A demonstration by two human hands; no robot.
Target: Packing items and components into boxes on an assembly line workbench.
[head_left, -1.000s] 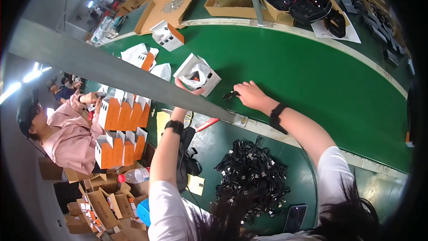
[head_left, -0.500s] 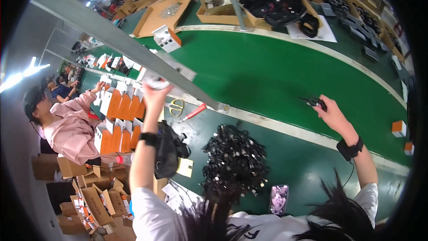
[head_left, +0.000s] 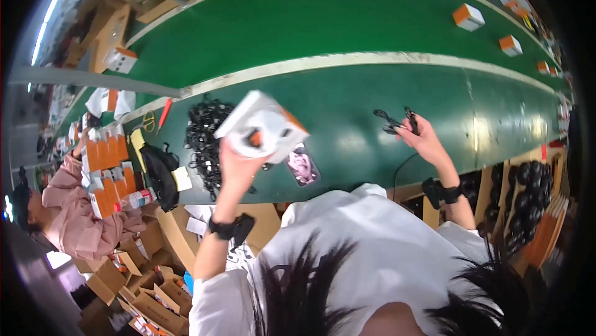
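Note:
My left hand (head_left: 238, 171) is closed around a small white and orange box (head_left: 268, 126), raised above the table and tilted, with round cut-outs in its white face. Its fingers are partly behind the box. Over the table to the right, my right hand (head_left: 428, 141) pinches a bundled black cable (head_left: 387, 122), whose loops stick out to the left of the fingers. A heaped pile of black cables (head_left: 206, 140) lies left of the box and partly behind my left hand. Just below the box, a phone with a pinkish picture (head_left: 303, 168) rests on the table.
Beyond the table's pale rail runs a green conveyor belt (head_left: 298, 22) carrying orange and white boxes (head_left: 469, 18). A black bag (head_left: 159, 174), yellow scissors (head_left: 149, 122) and a red-handled tool (head_left: 164, 114) lie left. Farther left sits a co-worker in pink (head_left: 74, 212) beside stacked orange boxes (head_left: 105, 149).
The view has swung right. My left hand has come back from beside the metal post and brought the box over the table. My right hand has moved from over the belt to the table, keeping the cable.

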